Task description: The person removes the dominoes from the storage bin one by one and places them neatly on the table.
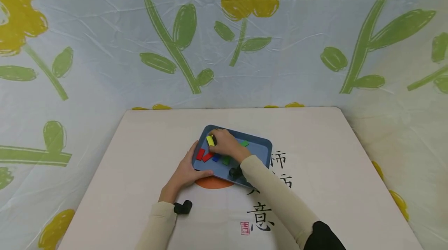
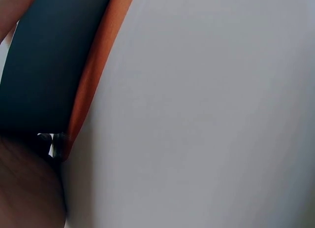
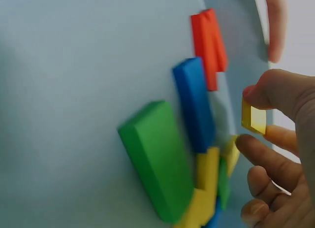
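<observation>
A blue tray [image 1: 258,149] lies tilted at an angle on the table. My left hand [image 1: 184,171] spans its near left corner, thumb along the near edge and extended fingers against the left side. Over the tray's left part, my right hand [image 1: 229,144] pinches a small yellow block [image 3: 254,114] between thumb and finger. Inside the tray are two red blocks [image 3: 205,50], a blue block [image 3: 195,102], a large green block [image 3: 157,161] and some yellow blocks [image 3: 209,171]. The right hand and sleeve hide part of the tray in the head view.
The tray stands on a pale table [image 1: 147,133] printed with an orange shape [image 1: 213,182] and black characters [image 1: 260,217]. A flower-patterned cloth [image 1: 280,75] hangs behind the table. Black wrist devices [image 1: 183,207] sit at both wrists.
</observation>
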